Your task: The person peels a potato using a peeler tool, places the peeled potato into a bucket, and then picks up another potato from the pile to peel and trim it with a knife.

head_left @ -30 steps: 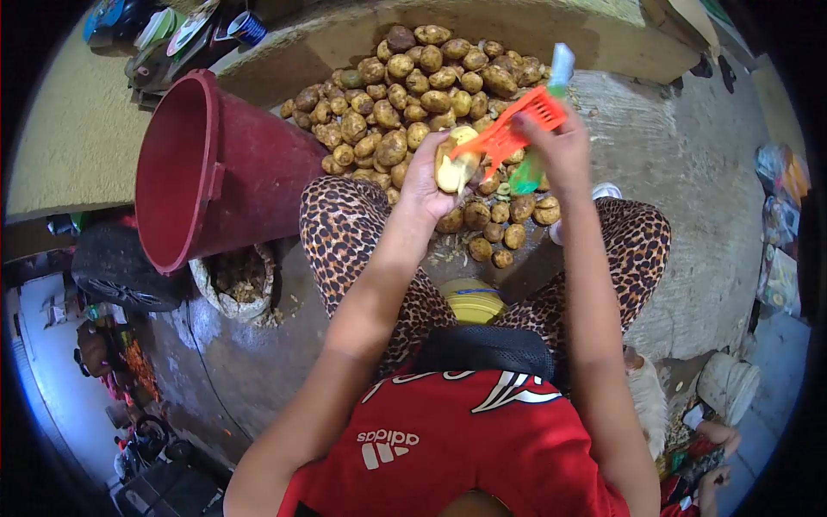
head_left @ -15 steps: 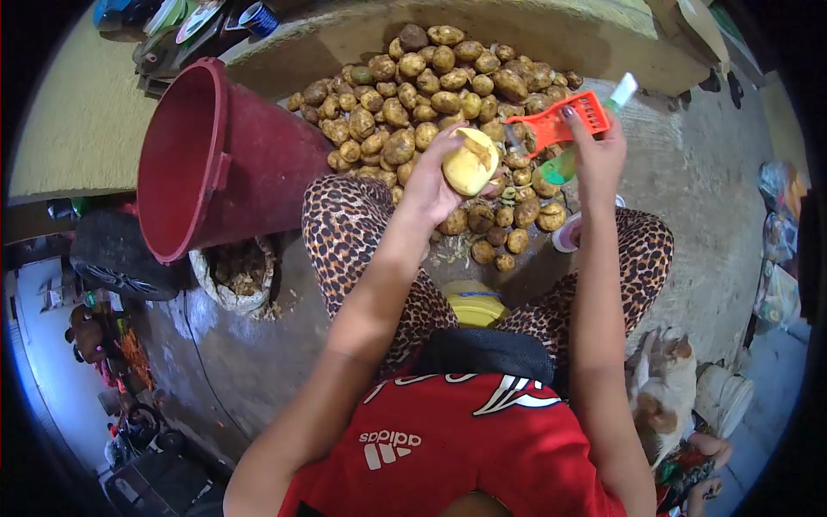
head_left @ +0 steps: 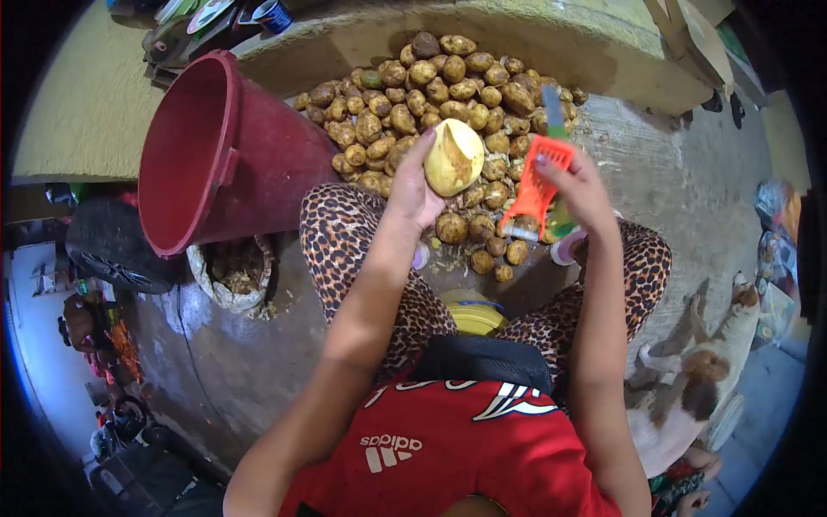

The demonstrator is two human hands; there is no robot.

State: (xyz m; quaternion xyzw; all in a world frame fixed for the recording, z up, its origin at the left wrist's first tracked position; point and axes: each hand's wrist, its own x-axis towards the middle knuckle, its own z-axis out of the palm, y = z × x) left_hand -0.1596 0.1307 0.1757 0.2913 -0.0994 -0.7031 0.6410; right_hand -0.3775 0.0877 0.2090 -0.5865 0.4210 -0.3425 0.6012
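My left hand (head_left: 417, 191) holds a large, mostly peeled potato (head_left: 455, 158) with brown skin left on its upper face. To the right, my right hand (head_left: 579, 185) grips an orange peeler (head_left: 536, 185), its blade end pointing down and apart from the potato. A knife (head_left: 552, 112) with a green part is in the same hand, its blade pointing up. Beneath both hands spreads a big pile of unpeeled potatoes (head_left: 403, 116) on the floor.
A large red bucket (head_left: 271, 164) lies tilted at the left, with an open sack (head_left: 237, 280) of peelings below it. A yellow container (head_left: 474, 319) sits between my legs. At the right a white and brown cat (head_left: 702, 370) lies on the floor near a person's hand (head_left: 693, 502).
The peeler has moved away from the potato, then down, and its blade end now points downward. The potato has been turned in my left hand. The cat has stretched up along the right.
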